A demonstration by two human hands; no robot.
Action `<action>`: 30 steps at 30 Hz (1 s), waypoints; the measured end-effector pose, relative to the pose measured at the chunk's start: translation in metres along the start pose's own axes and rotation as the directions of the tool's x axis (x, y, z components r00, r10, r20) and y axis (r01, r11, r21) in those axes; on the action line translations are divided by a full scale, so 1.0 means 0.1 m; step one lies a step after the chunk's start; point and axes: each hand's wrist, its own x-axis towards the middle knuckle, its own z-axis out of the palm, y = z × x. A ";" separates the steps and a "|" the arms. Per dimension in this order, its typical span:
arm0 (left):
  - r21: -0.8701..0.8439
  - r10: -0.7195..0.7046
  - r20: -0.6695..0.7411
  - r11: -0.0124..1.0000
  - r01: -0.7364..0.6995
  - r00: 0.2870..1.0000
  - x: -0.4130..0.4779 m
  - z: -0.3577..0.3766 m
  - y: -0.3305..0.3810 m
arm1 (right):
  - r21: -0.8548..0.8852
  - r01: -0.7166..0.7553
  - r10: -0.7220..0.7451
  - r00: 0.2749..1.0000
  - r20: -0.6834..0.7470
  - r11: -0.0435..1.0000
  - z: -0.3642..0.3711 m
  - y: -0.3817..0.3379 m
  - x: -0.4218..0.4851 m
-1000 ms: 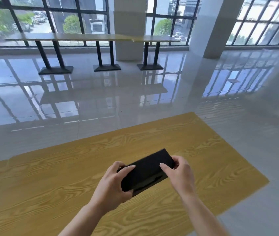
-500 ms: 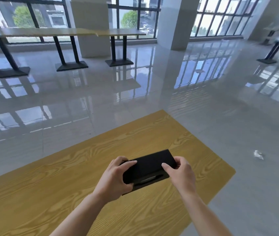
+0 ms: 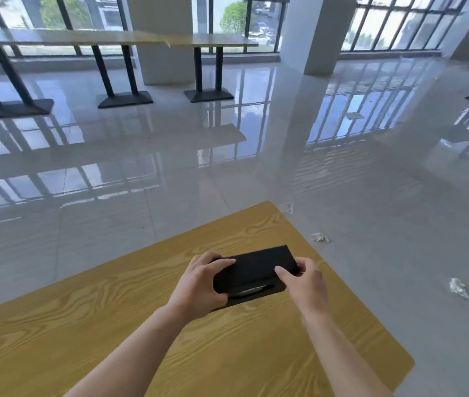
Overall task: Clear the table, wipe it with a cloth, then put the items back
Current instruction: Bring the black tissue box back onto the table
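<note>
Above the wooden table (image 3: pixel 113 325), black box (image 3: pixel 256 267) between left hand (image 3: pixel 199 285) and right hand (image 3: pixel 305 285).

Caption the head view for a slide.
The left hand and right hand hold a black box at a wooden table.

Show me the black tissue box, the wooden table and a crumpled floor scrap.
black tissue box (image 3: pixel 257 265), head view, top face.
wooden table (image 3: pixel 84 325), head view, bare tabletop.
crumpled scrap (image 3: pixel 458 287), head view, middle of the rightmost one.
</note>
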 end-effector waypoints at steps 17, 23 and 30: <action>0.018 -0.185 0.016 0.983 0.184 0.983 1.69 0.27 -0.17 | 0.066 -0.048 0.044 0.997 0.069 0.997 0.23 -0.10 1.69; 0.030 -0.213 0.002 0.977 0.213 0.977 1.85 0.26 -0.22 | 0.058 -0.037 0.032 0.996 0.088 0.998 0.32 -0.12 1.77; 0.013 -0.259 0.011 0.966 0.259 0.966 1.83 0.26 -0.31 | 0.032 0.008 -0.012 0.992 0.124 0.999 0.39 -0.08 1.75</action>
